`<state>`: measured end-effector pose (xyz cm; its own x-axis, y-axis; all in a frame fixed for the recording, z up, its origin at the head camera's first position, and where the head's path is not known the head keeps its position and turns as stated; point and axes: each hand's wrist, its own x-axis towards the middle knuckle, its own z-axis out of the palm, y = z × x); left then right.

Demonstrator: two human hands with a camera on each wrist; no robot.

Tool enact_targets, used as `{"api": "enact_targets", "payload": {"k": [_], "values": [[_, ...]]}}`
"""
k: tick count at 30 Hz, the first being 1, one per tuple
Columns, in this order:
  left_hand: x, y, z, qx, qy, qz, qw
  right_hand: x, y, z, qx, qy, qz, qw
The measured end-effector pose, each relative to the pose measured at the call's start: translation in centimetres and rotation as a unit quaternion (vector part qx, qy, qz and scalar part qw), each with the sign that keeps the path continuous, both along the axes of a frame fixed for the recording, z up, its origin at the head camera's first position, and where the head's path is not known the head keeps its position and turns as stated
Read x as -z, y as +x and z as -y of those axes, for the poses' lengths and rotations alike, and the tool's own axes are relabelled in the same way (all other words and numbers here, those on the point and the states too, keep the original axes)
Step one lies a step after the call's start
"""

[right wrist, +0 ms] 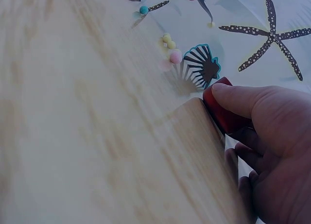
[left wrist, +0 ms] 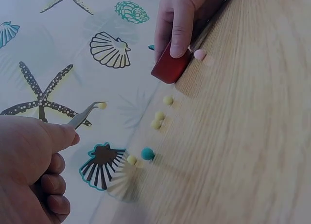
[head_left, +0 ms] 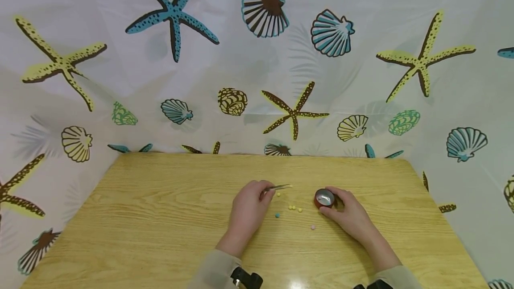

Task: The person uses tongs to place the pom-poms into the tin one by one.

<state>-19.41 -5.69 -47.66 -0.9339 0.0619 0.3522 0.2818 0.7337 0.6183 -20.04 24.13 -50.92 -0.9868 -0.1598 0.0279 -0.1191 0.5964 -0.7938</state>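
My left hand pinches a pair of bent-tip metal tweezers. Between the tweezer tips is a small yellow bead, held above the table. My right hand grips a small round red tin by its sides, thumb and fingers around it. In the head view its shiny silver inside faces up. Between the hands lie several loose yellow beads, a blue-green bead and a pink bead. In the right wrist view the tin's opening is hidden.
The wooden table spreads around both hands. Behind and beside it hangs a white cloth printed with starfish and shells, meeting the table's back edge.
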Motion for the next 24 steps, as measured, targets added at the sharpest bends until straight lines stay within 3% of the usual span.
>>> {"api": "enact_targets", "payload": {"k": [24], "values": [[-0.8, 0.2, -5.2, 0.053, -0.023, 0.011, 0.9982, 0.2, -0.1, -0.1, -0.005, -0.006, -0.005, 1.000]]}}
